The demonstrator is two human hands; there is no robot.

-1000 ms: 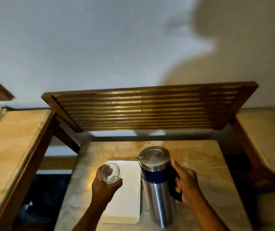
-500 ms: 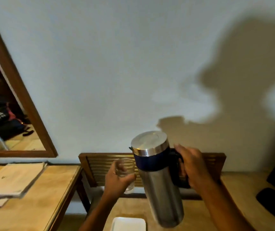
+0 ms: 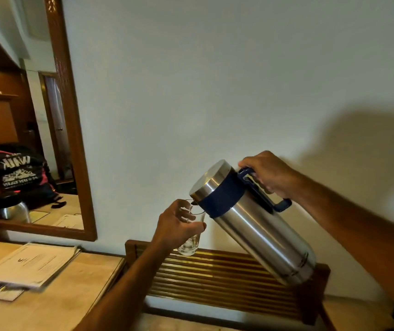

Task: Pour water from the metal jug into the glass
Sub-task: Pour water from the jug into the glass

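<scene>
A tall steel jug (image 3: 260, 228) with a dark blue collar and handle is tilted steeply to the left in mid-air. My right hand (image 3: 268, 174) grips its blue handle from above. The jug's spout sits right over the rim of a clear glass (image 3: 192, 235), which my left hand (image 3: 178, 225) holds upright around its side. A little water shows at the bottom of the glass. My fingers hide most of the glass's left side.
A slatted wooden rack (image 3: 217, 278) stands against the white wall below the hands. A wooden desk (image 3: 55, 304) with stacked papers (image 3: 31, 263) lies at the left. A framed mirror (image 3: 36, 130) hangs above it, reflecting a bag and a kettle.
Both hands have risen with the jug and glass. The jug went from nearly upright to steeply tilted, its spout now at the glass rim. The view swung upward and left.
</scene>
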